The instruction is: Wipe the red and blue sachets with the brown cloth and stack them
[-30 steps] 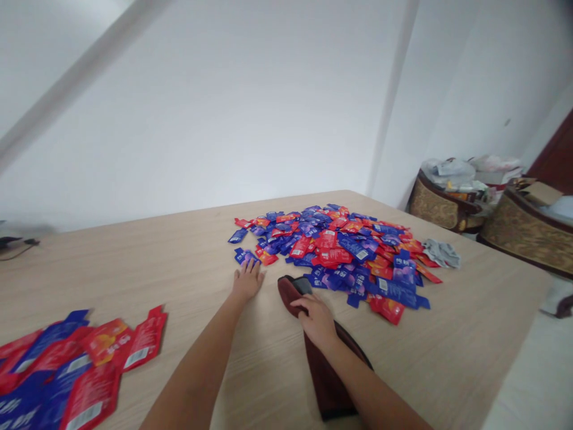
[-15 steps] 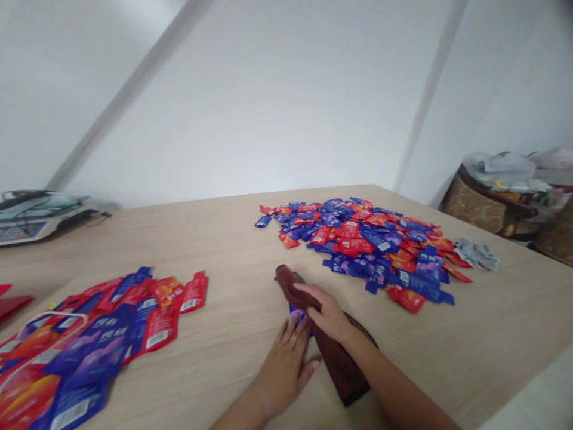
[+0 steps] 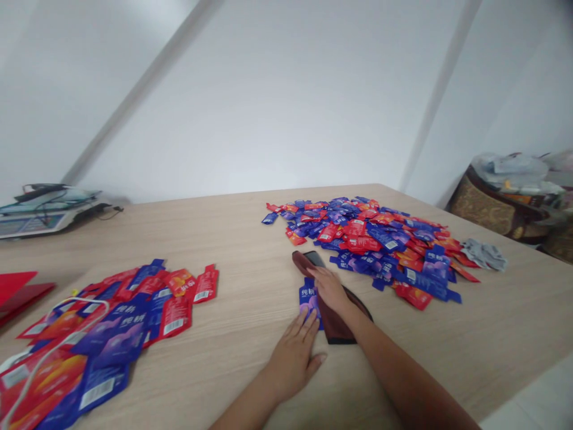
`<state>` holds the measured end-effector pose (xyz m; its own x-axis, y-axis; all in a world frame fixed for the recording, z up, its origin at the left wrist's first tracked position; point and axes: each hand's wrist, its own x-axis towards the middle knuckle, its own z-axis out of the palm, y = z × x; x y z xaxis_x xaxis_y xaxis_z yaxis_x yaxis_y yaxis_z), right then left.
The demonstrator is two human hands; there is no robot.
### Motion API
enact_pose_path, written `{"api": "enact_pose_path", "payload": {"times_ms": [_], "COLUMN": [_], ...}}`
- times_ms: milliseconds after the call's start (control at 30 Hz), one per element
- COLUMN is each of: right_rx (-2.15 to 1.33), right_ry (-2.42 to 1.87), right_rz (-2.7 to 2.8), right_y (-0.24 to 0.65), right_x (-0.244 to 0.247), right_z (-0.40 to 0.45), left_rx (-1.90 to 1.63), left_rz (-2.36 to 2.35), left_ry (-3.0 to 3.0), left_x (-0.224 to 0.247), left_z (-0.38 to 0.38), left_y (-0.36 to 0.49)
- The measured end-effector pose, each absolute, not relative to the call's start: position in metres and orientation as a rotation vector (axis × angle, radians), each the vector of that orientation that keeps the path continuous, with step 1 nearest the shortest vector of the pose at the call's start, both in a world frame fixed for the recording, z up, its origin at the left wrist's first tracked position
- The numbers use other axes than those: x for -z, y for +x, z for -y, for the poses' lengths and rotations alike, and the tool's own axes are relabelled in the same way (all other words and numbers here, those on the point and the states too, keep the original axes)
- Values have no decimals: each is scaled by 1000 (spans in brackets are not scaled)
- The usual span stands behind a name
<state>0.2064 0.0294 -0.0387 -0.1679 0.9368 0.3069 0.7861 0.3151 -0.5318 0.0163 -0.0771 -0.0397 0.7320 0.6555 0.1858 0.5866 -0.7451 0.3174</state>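
Observation:
A blue pouch with purple print [image 3: 308,294] lies flat on the table. The spread fingers of my left hand [image 3: 293,358] rest on its lower part. Just right of the pouch is a dark maroon cloth [image 3: 333,325], with a dark, flat object [image 3: 314,258] showing at its upper end. My right hand [image 3: 331,291] lies over the cloth; its fingers are bent against the fabric, and their grip is partly hidden. Many red and blue pouches [image 3: 358,242] are heaped beyond my right hand. More of them [image 3: 116,334] overlap at the left.
The wooden table [image 3: 242,239] meets a white wall. A scale with papers and cables [image 3: 49,209] stands at the back left, near a red folded item [image 3: 22,295]. Grey gloves [image 3: 483,255] lie right of the heap; a patterned chair [image 3: 483,206] holds plastic bags.
The maroon cloth has shifted off the blue pouch and lies lower and flatter, uncovering the pouch's upper part. My right hand has moved slightly up. The view has shifted a little.

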Motion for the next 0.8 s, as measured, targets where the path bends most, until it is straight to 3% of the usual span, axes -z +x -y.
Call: {"api": "enact_pose_path", "payload": {"times_ms": [100,233,500,800], "right_rx": [-417,-513,-273,-446], "right_ry": [-1312,-1111,-1563,-1158], "right_rz": [1896,2163,2066,2153], "right_y": [203,190,202,201], "right_x": [41,42,43,40], "right_z": [-10,16,-26,12], "left_rx": [-419,-376,-467,-588], "left_rz": [-1002,-1061,-1040,-1214], "left_ry": [2713,2696,2728,2710], "left_x": [41,46,50,51], "left_z": [78,76,74,73], "left_y": [16,18,21,28]}}
